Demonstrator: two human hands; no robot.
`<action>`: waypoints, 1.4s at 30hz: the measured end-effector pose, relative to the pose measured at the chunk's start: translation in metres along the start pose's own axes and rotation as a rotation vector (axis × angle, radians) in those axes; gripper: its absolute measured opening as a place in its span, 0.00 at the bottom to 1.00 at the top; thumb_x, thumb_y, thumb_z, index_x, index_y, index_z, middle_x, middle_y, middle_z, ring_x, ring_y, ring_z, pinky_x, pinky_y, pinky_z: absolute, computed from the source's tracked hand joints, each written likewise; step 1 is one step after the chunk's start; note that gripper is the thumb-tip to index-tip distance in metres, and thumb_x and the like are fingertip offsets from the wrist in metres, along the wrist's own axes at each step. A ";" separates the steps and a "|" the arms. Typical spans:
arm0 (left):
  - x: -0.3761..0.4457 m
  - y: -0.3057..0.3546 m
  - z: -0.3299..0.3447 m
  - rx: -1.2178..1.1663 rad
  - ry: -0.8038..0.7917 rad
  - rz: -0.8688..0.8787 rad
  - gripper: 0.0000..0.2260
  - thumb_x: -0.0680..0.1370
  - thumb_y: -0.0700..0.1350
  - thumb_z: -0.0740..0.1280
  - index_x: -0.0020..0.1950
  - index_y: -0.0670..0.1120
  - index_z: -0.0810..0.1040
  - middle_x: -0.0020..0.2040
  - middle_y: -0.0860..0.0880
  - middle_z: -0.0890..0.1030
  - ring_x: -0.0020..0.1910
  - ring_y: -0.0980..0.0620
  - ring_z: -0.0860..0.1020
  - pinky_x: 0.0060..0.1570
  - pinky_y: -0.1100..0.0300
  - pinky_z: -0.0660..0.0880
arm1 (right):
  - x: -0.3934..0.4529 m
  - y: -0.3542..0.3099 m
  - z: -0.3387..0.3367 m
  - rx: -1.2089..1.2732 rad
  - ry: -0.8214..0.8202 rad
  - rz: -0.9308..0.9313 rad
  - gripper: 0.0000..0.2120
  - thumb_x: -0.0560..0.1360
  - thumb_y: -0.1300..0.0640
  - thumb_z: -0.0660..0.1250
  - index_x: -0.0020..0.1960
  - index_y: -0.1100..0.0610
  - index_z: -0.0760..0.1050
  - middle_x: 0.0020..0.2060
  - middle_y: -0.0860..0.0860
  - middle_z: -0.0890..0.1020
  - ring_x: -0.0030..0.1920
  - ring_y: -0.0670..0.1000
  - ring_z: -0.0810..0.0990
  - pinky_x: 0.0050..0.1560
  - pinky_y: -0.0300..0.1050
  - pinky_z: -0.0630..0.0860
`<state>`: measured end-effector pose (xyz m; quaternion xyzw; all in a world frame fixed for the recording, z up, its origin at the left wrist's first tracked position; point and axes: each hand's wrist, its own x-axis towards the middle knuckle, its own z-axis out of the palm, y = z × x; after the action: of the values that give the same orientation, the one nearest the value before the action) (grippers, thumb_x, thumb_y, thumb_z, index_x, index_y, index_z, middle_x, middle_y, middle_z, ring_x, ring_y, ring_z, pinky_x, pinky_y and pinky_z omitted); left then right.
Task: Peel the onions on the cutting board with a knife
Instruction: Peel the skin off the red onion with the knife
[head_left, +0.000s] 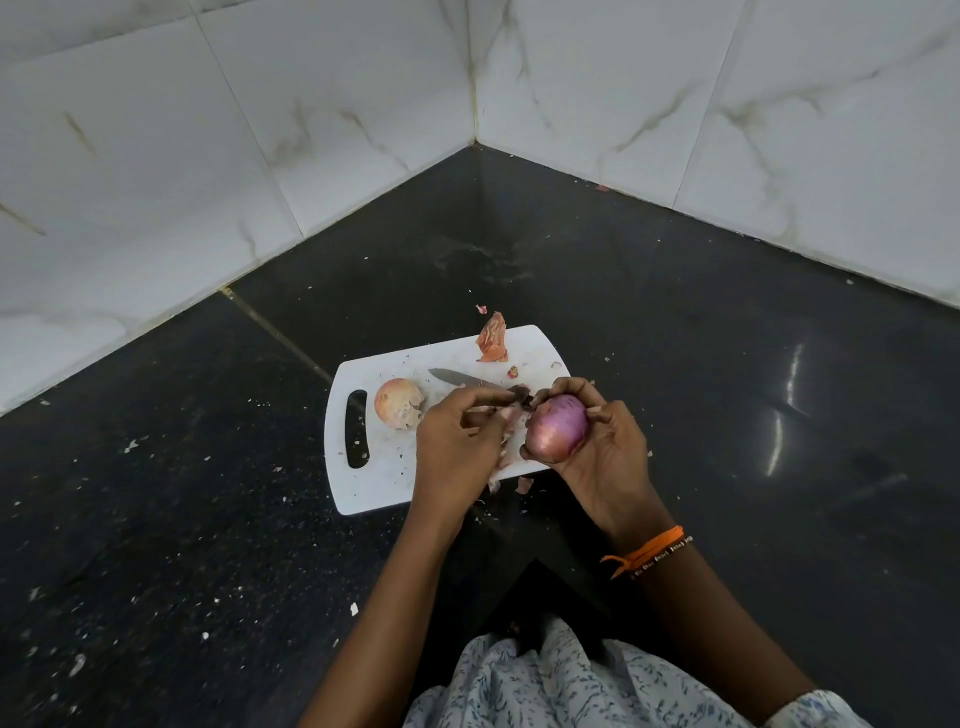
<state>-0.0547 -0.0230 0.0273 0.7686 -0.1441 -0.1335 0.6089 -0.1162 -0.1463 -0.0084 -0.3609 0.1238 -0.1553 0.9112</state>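
A white cutting board (374, 467) lies on the black counter. My right hand (608, 452) grips a purple, partly peeled onion (558, 426) just above the board's right end. My left hand (457, 436) is beside it, its fingertips pinching a strip of onion skin (511, 415) at the onion's top end. The knife (460, 378) lies flat on the board behind my hands, blade pointing left, its dark handle partly hidden by my fingers. A second onion (397, 410), still in its pale brown skin, sits on the board's left part near the handle slot.
Loose peel (492, 340) lies at the board's far edge, with small scraps scattered over the black counter (208, 467). Tiled walls (311, 130) meet in a corner behind. The counter's front edge runs below my forearms.
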 end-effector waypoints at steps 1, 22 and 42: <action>-0.002 0.003 0.001 -0.006 -0.032 0.007 0.06 0.74 0.41 0.70 0.48 0.51 0.83 0.45 0.56 0.83 0.44 0.63 0.79 0.38 0.74 0.74 | 0.001 0.001 0.000 -0.007 -0.020 -0.010 0.14 0.72 0.57 0.51 0.48 0.58 0.74 0.41 0.53 0.81 0.44 0.51 0.80 0.39 0.49 0.80; 0.009 -0.013 0.006 0.299 0.069 0.091 0.05 0.76 0.39 0.66 0.40 0.45 0.76 0.39 0.53 0.77 0.38 0.62 0.73 0.38 0.77 0.67 | -0.002 0.006 0.016 0.060 -0.044 0.090 0.14 0.69 0.57 0.55 0.51 0.60 0.71 0.47 0.57 0.75 0.43 0.52 0.81 0.40 0.51 0.79; 0.001 0.000 0.006 0.081 0.019 0.017 0.11 0.73 0.42 0.68 0.46 0.59 0.79 0.42 0.64 0.81 0.44 0.70 0.78 0.41 0.77 0.73 | 0.005 0.011 0.003 -0.086 0.117 0.086 0.13 0.77 0.66 0.59 0.58 0.53 0.72 0.61 0.58 0.74 0.53 0.54 0.82 0.47 0.48 0.80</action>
<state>-0.0561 -0.0290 0.0261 0.7926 -0.1502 -0.1148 0.5796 -0.1084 -0.1394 -0.0146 -0.3846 0.1989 -0.1316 0.8917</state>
